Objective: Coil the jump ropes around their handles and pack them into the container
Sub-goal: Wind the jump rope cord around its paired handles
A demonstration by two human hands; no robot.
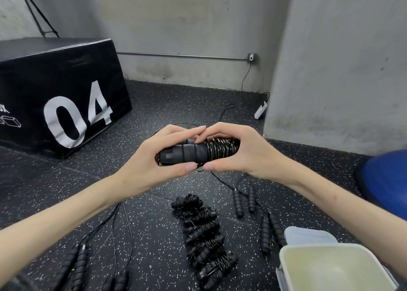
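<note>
Both hands hold one black jump rope bundle (pixel 198 150) above the floor. My left hand (pixel 154 156) grips the handle end, thumb underneath. My right hand (pixel 237 152) curls round the other end, where thin cord is wound in many turns. Loose cord hangs below the bundle. Several coiled bundles (pixel 204 235) lie in a row on the floor below. Uncoiled ropes (pixel 242 199) lie to the right, and more handles (pixel 77 266) with loose cord at lower left. An open pale container (pixel 286 253) stands at the bottom right, nothing visible inside.
A black box (pixel 61 88) marked 04 stands at the left. A grey wall pillar (pixel 330 70) rises at right. A blue rounded object (pixel 387 178) sits at the right edge. The container's clear lid (pixel 308 235) lies behind it. A white power strip (pixel 261 110) rests by the pillar.
</note>
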